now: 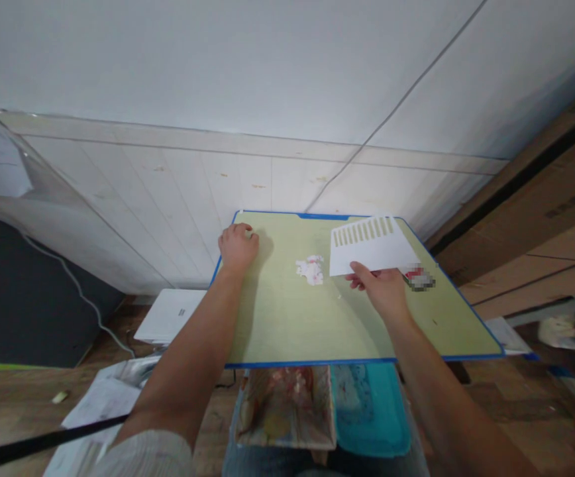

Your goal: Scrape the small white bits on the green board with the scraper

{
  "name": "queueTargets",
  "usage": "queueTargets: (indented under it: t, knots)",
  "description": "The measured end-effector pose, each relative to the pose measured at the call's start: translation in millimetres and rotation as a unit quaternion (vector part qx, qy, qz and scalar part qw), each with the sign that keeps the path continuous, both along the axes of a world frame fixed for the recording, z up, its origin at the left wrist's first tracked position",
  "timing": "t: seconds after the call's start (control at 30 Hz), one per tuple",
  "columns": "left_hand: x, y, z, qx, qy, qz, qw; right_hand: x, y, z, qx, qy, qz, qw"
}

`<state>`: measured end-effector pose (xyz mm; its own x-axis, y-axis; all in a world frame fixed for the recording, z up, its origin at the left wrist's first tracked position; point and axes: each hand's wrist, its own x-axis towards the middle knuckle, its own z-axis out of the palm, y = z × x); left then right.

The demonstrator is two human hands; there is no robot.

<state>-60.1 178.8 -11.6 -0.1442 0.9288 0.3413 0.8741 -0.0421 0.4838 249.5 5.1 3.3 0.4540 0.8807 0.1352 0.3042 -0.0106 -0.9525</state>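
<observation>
White wall and pale panelling fill the background, with a thin cable (417, 83) running slantwise down across them and brown cardboard boxes (540, 218) stacked at the right. Below lies a wooden floor strewn with papers (103, 397), a flat white box (168, 315) near the left forearm. A pale green board (292, 324) with a blue rim takes up the middle, tilted a little, its near edge over a teal lid (371, 411) and a patterned packet (287, 411). On the board's far right part rests a white plastic card (374, 246) with a row of slots along its top edge. The right hand (384, 288) pinches the card's lower edge between thumb and fingers. The left hand (238, 246) presses down on the board's far left corner, fingers curled, clamped on nothing that can be made out. Between the hands, apart from both, sits a small crumpled white scrap (310, 269) with pinkish marks
</observation>
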Motion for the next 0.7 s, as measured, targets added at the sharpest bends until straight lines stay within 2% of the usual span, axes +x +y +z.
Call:
queueTargets:
  t: [0.1, 0.2, 0.47, 0.6, 0.7]
  knots:
    - [1, 1, -2.7, 0.013, 0.001, -0.002, 1.0, 8, -25, -12, 0.013, 0.024, -0.012, 1.0]
    - [2, 0, -2.7, 0.014, 0.008, -0.005, 1.0, 1, -35, -21, 0.007, 0.046, -0.009, 0.999]
    - [9, 2, 3.5, 0.008, 0.017, -0.036, 0.999, -20, -2, -17, 0.021, 0.063, 0.018, 0.998]
    - [12, 6, 2.7, -0.02, 0.035, -0.046, 0.998, -6, 3, -14, -0.022, -0.021, 0.003, 1.0]
    - [13, 10, -1.1, -0.027, 0.032, -0.047, 0.998, -7, 5, -9, -0.027, -0.063, -0.018, 0.997]
